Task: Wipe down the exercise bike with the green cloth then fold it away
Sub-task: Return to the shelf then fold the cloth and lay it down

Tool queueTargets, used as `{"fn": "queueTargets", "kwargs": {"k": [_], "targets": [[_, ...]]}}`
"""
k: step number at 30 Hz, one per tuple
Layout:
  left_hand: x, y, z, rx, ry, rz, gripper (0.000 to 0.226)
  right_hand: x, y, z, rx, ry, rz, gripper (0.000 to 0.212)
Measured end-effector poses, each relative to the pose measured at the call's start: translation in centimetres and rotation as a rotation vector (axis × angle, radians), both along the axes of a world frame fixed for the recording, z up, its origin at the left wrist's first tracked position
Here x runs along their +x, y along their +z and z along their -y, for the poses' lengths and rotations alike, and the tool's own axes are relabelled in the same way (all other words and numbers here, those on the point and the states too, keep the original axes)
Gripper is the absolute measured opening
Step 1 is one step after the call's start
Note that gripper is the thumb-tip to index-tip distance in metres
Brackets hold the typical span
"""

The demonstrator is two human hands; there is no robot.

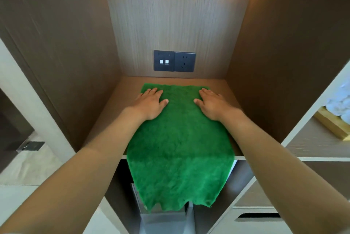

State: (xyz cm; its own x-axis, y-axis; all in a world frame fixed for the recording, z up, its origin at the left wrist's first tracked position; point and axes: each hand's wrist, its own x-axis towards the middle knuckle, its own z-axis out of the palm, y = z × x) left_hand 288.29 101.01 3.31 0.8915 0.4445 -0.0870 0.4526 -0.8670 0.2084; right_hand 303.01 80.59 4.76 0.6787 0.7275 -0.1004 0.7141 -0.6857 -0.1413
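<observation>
two flat hands, left hand (151, 104) and right hand (213, 105), on green cloth (180, 148) (no legible writing)

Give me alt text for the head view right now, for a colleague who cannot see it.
Both hands, left hand and right hand, press flat on a green cloth spread over a wooden shelf in a lit niche, its near end hanging over the front edge. A dark socket panel sits on the back wall behind it.
</observation>
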Motion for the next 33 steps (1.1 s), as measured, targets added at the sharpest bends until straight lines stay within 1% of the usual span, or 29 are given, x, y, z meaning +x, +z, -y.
{"fn": "queueTargets", "kwargs": {"k": [3, 5, 8, 10, 13, 16, 21, 24, 27, 29, 31, 33], "targets": [[-0.1, 0.1, -0.1, 0.040, -0.018, 0.053, 0.068, -1.2, 0.5, 0.5, 0.065, 0.028, 0.043, 0.064], [-0.7, 0.3, 0.5, 0.077, -0.047, 0.109, 0.063, -3.3, 0.4, 1.1, 0.129, 0.099, 0.003, 0.064], [-2.2, 0.9, 2.0, 0.064, -0.106, 0.140, 0.059, -6.6, -0.8, 1.9, 0.115, 0.201, -0.069, 0.065], [-4.3, 1.2, 3.5, 0.048, -0.105, 0.132, 0.060, -7.5, -1.5, 2.6, 0.122, 0.192, -0.062, 0.065], [-8.9, 1.3, 5.9, -0.010, -0.101, 0.140, 0.060, -7.7, -1.7, 4.3, 0.280, 0.186, -0.073, 0.062], [-13.3, 0.2, 6.7, -0.041, -0.119, 0.269, 0.055, -8.1, -1.6, 7.2, 0.438, 0.227, -0.088, 0.052], [-17.7, -2.6, 6.8, -0.039, -0.130, 0.476, 0.051, -9.2, -3.4, 11.3, 0.561, 0.284, -0.050, 0.039], [-18.3, -3.5, 6.8, -0.045, -0.137, 0.545, 0.048, -9.7, -4.5, 11.9, 0.621, 0.283, -0.008, 0.044], [-18.5, -4.3, 6.3, -0.006, -0.169, 0.535, 0.051, -10.4, -4.3, 12.1, 0.598, 0.247, -0.040, 0.055], [-18.8, -4.7, 6.0, 0.063, -0.203, 0.533, 0.051, -11.0, -4.2, 12.6, 0.531, 0.251, -0.045, 0.061], [-19.1, -5.1, 5.8, 0.150, -0.234, 0.529, 0.050, -11.6, -4.3, 13.2, 0.402, 0.282, 0.037, 0.068], [-19.2, -5.3, 5.7, 0.224, -0.261, 0.522, 0.050, -12.1, -4.5, 13.6, 0.235, 0.298, 0.175, 0.075]]}}
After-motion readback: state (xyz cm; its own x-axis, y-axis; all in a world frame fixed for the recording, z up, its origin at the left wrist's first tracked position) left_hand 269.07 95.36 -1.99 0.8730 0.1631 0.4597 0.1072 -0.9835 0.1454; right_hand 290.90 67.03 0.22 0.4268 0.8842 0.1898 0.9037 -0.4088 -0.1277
